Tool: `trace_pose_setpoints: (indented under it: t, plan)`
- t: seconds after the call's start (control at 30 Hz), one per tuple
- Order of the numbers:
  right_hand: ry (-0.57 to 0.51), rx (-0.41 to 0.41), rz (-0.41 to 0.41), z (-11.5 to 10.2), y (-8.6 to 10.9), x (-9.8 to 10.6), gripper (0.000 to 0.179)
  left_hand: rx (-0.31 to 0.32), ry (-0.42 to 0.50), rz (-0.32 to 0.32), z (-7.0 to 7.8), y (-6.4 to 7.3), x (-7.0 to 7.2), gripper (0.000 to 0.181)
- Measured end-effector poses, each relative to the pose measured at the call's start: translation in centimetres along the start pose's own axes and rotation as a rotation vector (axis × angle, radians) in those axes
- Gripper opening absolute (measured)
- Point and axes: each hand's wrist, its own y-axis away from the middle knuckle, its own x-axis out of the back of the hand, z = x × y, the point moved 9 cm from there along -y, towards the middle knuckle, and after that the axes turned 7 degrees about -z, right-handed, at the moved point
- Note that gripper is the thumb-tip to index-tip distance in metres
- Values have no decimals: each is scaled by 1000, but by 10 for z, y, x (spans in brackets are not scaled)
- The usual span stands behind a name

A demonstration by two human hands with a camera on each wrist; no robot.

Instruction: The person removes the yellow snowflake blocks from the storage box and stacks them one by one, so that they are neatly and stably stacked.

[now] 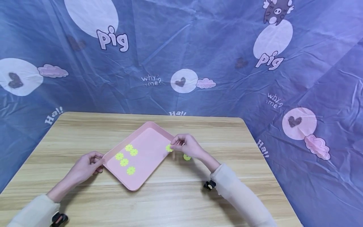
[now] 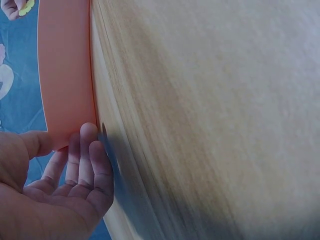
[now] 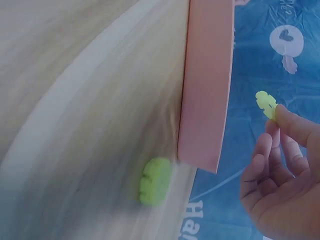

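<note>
Fingers of the right hand pinch a yellow-green flower piece; those of the left hand hold the left corner of a pink tray, thumb at the rim.

Setting: creased blue cloth hangs behind the desk and along its right side, printed with pale ovals, hearts, clouds, "pig", "why me?" and "Ha!!". Desk is light wood grain, far corners rounded. Pale sleeves on both arms.

Head view sets the held piece against the tray's right-hand edge; right wrist view shows it in the air, apart from the wall. Same wrist view gives the thickness of a loose flower piece on the desk, near the tray's outer wall. Tray's interior shows in head view only.

Tray: shallow, rounded corners, angled across the desk. Inside, toward its left part, five flower pieces lie flat: two close pairs, plus one alone toward the near corner.
</note>
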Motion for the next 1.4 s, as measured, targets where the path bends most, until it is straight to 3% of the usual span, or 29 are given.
trace_pose_setpoints:
  t: [0.57, 1.13, 1.4]
  plan:
    - [-213, -204, 46, 59, 29, 24, 15, -22, 21, -1, 2, -5, 1, 33]
    - [-222, -314, 51, 92, 38, 23, 18, -13, 21, -1, 1, -6, 4, 32]
    - [-211, -344, 51, 98, 39, 21, 19, -12, 21, -1, -1, -7, 5, 32]
